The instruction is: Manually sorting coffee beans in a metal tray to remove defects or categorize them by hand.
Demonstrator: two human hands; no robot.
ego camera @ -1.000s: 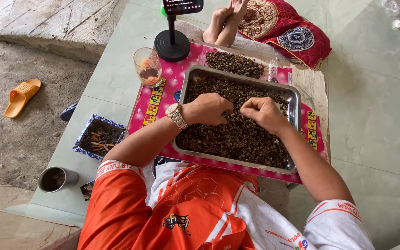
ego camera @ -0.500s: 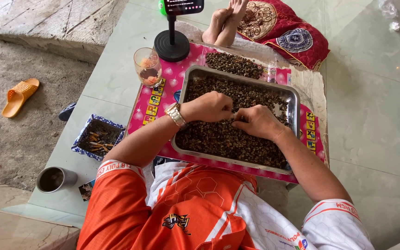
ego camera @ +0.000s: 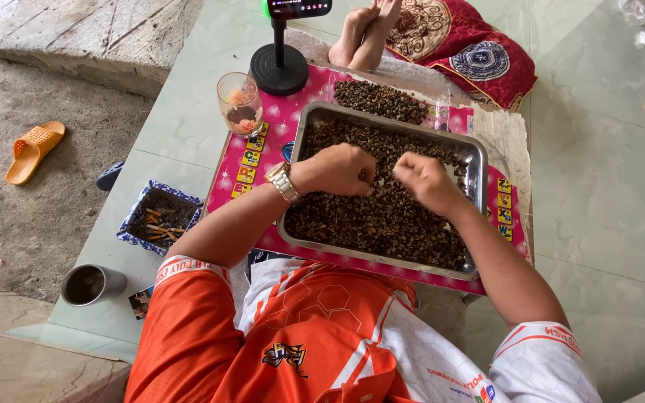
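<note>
While a sandal (ego camera: 33,150), cup (ego camera: 92,283) and blue dish (ego camera: 160,216) lie far left, the left hand (ego camera: 341,169) rests curled on dark bits (ego camera: 382,216) filling the tray (ego camera: 478,153). Beside it, the right hand (ego camera: 425,181) pinches closed; what either holds is hidden.

1 tray (ego camera: 304,138), 2 hands, 1 glass (ego camera: 239,101), 1 sandal (ego camera: 33,149), 1 cup (ego camera: 91,283).

Phone (ego camera: 298,7) on stand: cut off by top edge. Item pinched between left hand (ego camera: 345,169) fingertips: too small to identify.
</note>
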